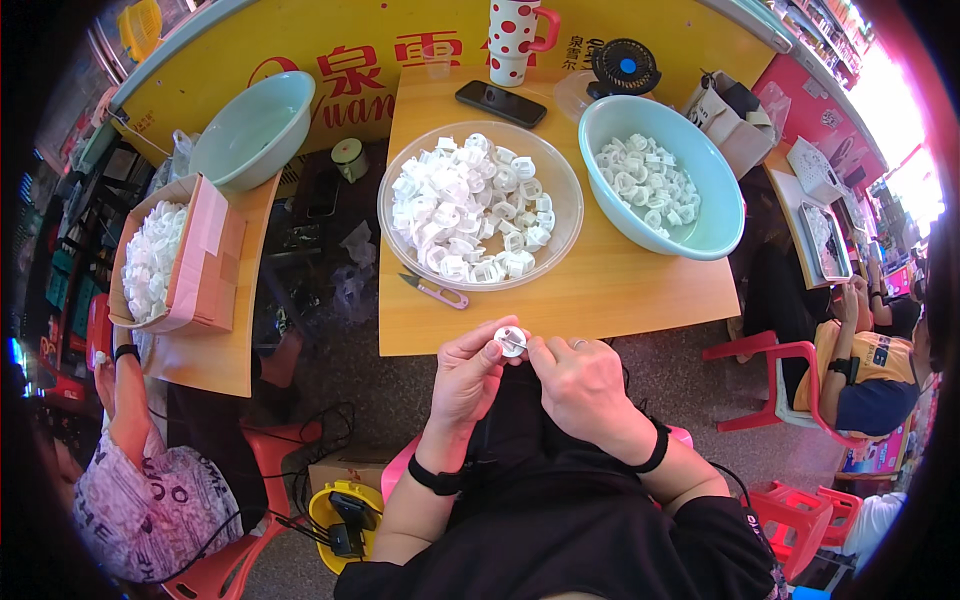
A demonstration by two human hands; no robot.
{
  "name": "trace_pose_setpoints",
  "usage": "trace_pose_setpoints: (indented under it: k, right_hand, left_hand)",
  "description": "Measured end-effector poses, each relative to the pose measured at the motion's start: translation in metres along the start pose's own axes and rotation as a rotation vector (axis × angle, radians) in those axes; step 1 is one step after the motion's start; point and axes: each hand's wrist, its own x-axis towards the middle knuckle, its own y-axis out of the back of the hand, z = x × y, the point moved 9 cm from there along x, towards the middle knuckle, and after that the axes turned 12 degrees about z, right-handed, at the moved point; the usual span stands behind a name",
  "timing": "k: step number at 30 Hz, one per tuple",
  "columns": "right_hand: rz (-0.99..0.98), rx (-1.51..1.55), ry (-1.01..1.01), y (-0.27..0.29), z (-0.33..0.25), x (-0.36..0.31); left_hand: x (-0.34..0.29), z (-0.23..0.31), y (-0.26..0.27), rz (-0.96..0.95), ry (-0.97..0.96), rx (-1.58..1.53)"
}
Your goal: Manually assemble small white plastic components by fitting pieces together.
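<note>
A small round white plastic part (511, 343) is pinched in the fingers of my left hand (467, 372), just off the table's near edge. My right hand (583, 388) is closed beside it, thumb and forefinger meeting the part's right side. A thin pale sliver shows between those fingertips and the part, too small to name. Beyond my hands, a clear round tray (570, 215) bears a heap of similar white parts (450, 205). A light blue basin (722, 222) to its right contains more small white pieces (645, 180). Small pink-handled snips (437, 291) lie near the tray.
On the wooden table (600, 300) are a black phone (501, 102), a red-dotted tumbler (508, 45) and a small black fan (626, 66). At left stand a cardboard box (212, 262) of white parts and another basin (258, 130). Co-workers sit on both sides; a yellow bucket (325, 512) stands below.
</note>
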Motion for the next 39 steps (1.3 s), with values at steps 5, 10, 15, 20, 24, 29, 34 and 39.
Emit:
trace_pose_setpoints:
  k: [5,10,15,20,24,29,34,39]
  right_hand:
    - [-0.013,-0.131,0.121,0.003,-0.009,0.001]
    - [-0.075,-0.296,0.170,0.010,-0.020,0.003]
    - [-0.051,-0.208,0.120,0.019,-0.012,0.007]
    - [0.011,-0.195,0.110,0.016,-0.015,0.005]
    - [0.015,-0.230,0.129,0.011,-0.017,0.005]
    - [0.015,-0.237,0.124,0.012,-0.019,0.005]
    - [0.026,-0.251,0.134,0.012,-0.019,0.005]
    - [-0.031,-0.366,0.209,0.011,-0.028,0.004]
  left_hand:
    - [0.001,-0.001,0.004,0.041,0.016,0.041]
    - [0.000,0.002,0.004,0.021,-0.033,0.115]
    - [0.000,0.008,-0.001,0.003,-0.027,0.071]
    - [-0.002,0.009,-0.003,-0.016,-0.044,0.085]
    - [0.000,0.009,-0.001,-0.006,-0.043,0.099]
    - [-0.001,0.012,-0.002,-0.012,-0.059,0.098]
    - [-0.002,0.012,-0.003,-0.014,-0.053,0.092]
    - [-0.002,0.011,-0.003,-0.006,-0.051,0.095]
